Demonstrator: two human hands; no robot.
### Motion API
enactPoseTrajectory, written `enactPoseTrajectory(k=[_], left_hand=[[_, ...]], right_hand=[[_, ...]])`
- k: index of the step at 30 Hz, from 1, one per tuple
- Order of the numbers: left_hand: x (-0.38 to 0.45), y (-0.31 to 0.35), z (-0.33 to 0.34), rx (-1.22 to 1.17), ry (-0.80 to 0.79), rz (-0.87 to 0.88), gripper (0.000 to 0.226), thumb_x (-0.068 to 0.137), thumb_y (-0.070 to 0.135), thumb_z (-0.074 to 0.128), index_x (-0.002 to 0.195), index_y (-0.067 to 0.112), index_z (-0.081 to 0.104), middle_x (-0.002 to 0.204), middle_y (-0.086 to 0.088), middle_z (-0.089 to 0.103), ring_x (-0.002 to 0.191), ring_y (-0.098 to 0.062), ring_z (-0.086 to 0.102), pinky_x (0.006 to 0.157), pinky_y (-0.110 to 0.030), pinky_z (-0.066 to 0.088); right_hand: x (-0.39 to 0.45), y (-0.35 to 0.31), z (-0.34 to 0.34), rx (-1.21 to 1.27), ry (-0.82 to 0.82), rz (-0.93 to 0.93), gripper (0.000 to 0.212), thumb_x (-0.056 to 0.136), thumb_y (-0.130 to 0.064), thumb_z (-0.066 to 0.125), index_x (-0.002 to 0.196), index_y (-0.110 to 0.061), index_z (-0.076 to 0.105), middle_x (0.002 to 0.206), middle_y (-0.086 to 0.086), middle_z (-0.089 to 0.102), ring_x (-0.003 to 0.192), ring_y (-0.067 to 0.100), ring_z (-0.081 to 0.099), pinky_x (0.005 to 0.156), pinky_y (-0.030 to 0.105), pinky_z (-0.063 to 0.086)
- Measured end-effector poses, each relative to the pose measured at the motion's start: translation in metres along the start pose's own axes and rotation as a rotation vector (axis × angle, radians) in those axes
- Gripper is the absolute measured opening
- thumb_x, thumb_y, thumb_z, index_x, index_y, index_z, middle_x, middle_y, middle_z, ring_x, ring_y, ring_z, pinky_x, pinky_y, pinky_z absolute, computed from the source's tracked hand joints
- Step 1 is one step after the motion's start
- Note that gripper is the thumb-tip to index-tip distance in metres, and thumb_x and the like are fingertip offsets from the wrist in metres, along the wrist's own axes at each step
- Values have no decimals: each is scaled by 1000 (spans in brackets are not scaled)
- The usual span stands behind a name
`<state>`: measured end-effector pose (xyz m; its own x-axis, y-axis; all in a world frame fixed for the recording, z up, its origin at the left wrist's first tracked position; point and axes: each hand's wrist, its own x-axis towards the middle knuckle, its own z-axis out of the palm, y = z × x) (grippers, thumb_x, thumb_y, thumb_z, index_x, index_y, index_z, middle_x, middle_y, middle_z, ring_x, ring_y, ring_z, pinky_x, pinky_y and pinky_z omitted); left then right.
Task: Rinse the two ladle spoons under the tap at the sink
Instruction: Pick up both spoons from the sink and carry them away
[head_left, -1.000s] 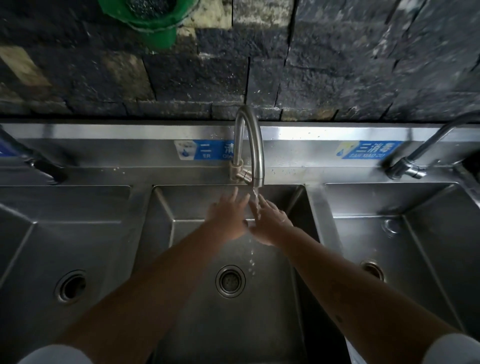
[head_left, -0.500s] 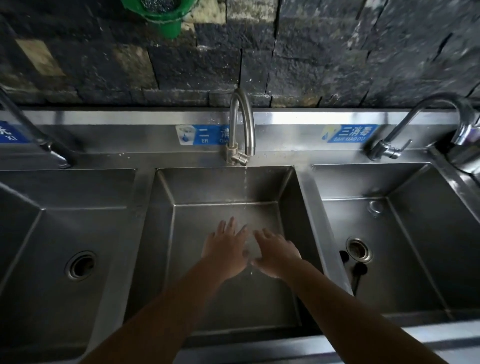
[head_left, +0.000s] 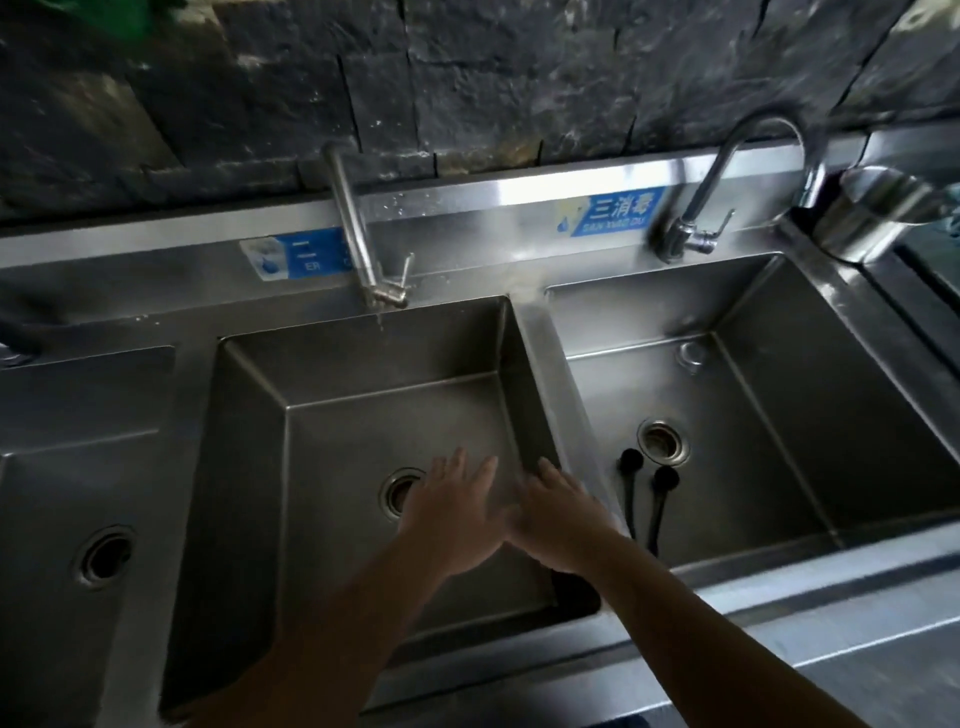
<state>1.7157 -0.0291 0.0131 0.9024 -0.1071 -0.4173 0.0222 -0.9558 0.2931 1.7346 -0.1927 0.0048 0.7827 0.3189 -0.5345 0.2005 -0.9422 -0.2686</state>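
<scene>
A steel sink unit (head_left: 519, 332) spans the frame, its middle basin (head_left: 363, 467) at centre and right basin (head_left: 779, 415) at centre right. The middle tap (head_left: 358, 234) stands at upper centre. Low in the middle of the frame, the left hand (head_left: 452, 514) and right hand (head_left: 558, 519) hover side by side, fingers straight and spread, holding nothing. Two black ladle spoons (head_left: 647, 499) lie on the right basin's floor, just beside its drain (head_left: 662, 441).

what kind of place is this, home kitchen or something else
Probably a commercial kitchen's washing-up station, not a home one: a long stainless steel sink unit with several basins side by side, each with its own tap, and blue numbered labels on the backsplash marking the basins' stages.
</scene>
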Motion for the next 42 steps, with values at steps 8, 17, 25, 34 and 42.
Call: enactPoseTrajectory(k=[8,17,25,34,42], left_hand=[[75,154,39,-323,-71,197,67,87,45,48,146,18,34,151,-10,39,139,-29,34,114,-43,31],[213,249,118,-127,-140,178,17,89,9,50,101,5,61,107,-15,63,98,-34,63,80,-41,48],[288,245,185,45,-186,79,17,87,13,45,97,15,59,108,-8,64,103,-33,63,81,-43,51],[294,235,219,-115,-155,-142,12,85,21,52,96,15,52,102,-9,62,96,-32,62,69,-36,42],[313,225,244,-243,-234,-358,28,87,24,61,108,9,50,114,-17,63,107,-36,61,86,-45,50]], right_hand=[[-8,169,-29,349,76,276,39,78,-53,56,104,-24,61,98,2,69,98,27,68,68,31,45],[75,300,-6,440,-11,402,27,88,-38,45,99,-23,65,103,14,72,95,35,67,68,33,43],[127,345,41,472,-121,316,25,90,-20,53,110,-7,61,118,18,67,112,36,61,90,41,51],[135,353,70,547,-88,550,28,86,-30,56,104,-10,62,110,16,69,104,35,65,83,37,51],[148,365,112,619,-187,755,40,83,-39,67,106,-7,68,114,18,70,108,36,65,76,31,46]])
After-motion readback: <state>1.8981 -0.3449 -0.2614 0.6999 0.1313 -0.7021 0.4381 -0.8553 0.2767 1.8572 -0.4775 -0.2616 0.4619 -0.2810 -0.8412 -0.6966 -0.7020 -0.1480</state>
